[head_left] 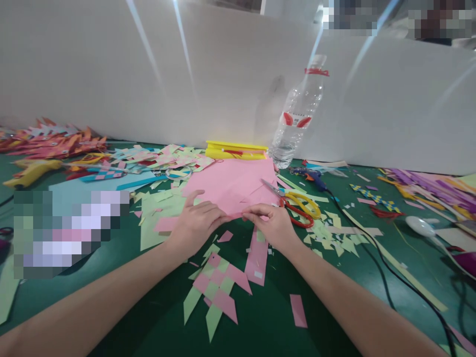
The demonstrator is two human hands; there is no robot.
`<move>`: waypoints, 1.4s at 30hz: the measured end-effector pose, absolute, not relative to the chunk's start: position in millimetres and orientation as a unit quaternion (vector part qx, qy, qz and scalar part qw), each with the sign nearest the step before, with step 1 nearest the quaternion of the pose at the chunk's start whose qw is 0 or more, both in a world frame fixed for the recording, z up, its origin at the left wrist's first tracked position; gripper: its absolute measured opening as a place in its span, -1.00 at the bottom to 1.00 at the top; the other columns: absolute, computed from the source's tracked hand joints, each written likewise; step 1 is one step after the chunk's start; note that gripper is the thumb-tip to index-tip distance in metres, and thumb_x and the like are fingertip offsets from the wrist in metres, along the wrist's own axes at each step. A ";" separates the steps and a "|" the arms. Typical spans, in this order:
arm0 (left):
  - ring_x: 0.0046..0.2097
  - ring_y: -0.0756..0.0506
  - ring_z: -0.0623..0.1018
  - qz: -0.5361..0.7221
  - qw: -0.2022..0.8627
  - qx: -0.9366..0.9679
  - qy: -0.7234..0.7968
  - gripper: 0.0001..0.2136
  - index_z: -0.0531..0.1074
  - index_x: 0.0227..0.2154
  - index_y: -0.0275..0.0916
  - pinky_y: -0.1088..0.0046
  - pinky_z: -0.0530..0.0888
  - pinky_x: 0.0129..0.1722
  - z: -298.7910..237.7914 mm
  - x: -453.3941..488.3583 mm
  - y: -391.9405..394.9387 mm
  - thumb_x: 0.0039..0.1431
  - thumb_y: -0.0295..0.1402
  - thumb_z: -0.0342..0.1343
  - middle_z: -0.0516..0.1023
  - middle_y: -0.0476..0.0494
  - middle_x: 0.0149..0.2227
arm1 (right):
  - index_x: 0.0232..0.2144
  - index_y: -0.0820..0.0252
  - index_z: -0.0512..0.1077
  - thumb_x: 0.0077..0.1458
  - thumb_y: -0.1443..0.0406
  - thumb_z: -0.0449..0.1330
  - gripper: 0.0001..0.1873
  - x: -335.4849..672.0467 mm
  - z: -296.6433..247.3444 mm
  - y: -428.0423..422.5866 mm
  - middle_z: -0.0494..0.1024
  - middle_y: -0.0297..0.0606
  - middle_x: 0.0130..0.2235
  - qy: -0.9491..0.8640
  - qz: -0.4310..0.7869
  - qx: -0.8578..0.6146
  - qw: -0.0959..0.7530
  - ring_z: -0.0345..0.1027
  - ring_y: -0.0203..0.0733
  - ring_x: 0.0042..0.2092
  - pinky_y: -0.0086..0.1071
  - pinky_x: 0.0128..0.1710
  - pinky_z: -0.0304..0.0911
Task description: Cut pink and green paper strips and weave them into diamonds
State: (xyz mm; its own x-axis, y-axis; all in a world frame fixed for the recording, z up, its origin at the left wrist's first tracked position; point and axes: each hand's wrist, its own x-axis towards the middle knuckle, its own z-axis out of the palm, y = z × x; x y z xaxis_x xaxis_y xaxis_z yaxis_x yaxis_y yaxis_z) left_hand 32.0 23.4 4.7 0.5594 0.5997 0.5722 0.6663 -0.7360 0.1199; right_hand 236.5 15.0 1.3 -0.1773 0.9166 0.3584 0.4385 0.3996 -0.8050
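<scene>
A sheet of pink paper (230, 181) lies in front of me, its near edge between my two hands. My left hand (199, 220) pinches that edge, with the index finger raised. Opposite it, my right hand (273, 225) pinches the same edge with thumb and fingers. Scissors (303, 206) with yellow and red handles lie just past my right hand, blades over the sheet. Closer to me rests a woven pink and green paper fish (215, 285). Beside it is a pink paper strip (258, 258), partly under my right hand.
A water bottle (297, 116) leans at the white partition (148, 74) beside a yellow folder-like piece (236, 150). Glue guns, one yellow (35, 171) and one blue (314, 178) with a black cord, lie either side. Green scraps (334, 233) and a white spoon (420, 225) are rightward.
</scene>
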 end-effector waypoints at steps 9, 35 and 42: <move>-0.48 0.02 0.47 -0.306 0.111 -0.882 -0.342 -0.64 0.40 -0.49 -0.27 0.16 0.16 0.06 4.9 34.7 22.3 0.35 -0.29 -0.18 0.51 0.02 -0.54 | -0.43 0.16 0.49 0.08 0.25 0.16 -0.86 238.3 0.2 15.1 0.58 -0.34 -0.43 -0.743 0.243 -0.462 0.419 0.43 -0.28 -0.39 -0.47 -0.38 0.30; -0.37 -0.01 0.53 -0.293 0.098 -0.889 -0.338 -0.79 0.45 -0.43 -0.19 0.19 0.14 0.11 2.5 25.8 27.9 0.26 -0.30 -0.01 0.58 0.05 -0.44 | -0.47 0.16 0.52 -0.02 0.20 0.25 -0.85 245.5 -2.4 22.0 0.60 -0.29 -0.46 -0.726 0.259 -0.488 0.409 0.45 -0.22 -0.45 -0.38 -0.40 0.37; -0.36 -0.03 0.54 -0.285 0.083 -0.886 -0.356 -0.69 0.44 -0.45 -0.20 0.17 0.13 0.08 1.6 22.8 33.1 0.31 -0.25 -0.12 0.59 0.04 -0.43 | -0.45 0.17 0.50 0.00 0.18 0.23 -0.83 249.5 -4.9 26.4 0.55 -0.33 -0.50 -0.722 0.260 -0.487 0.418 0.42 -0.27 -0.52 -0.43 -0.47 0.35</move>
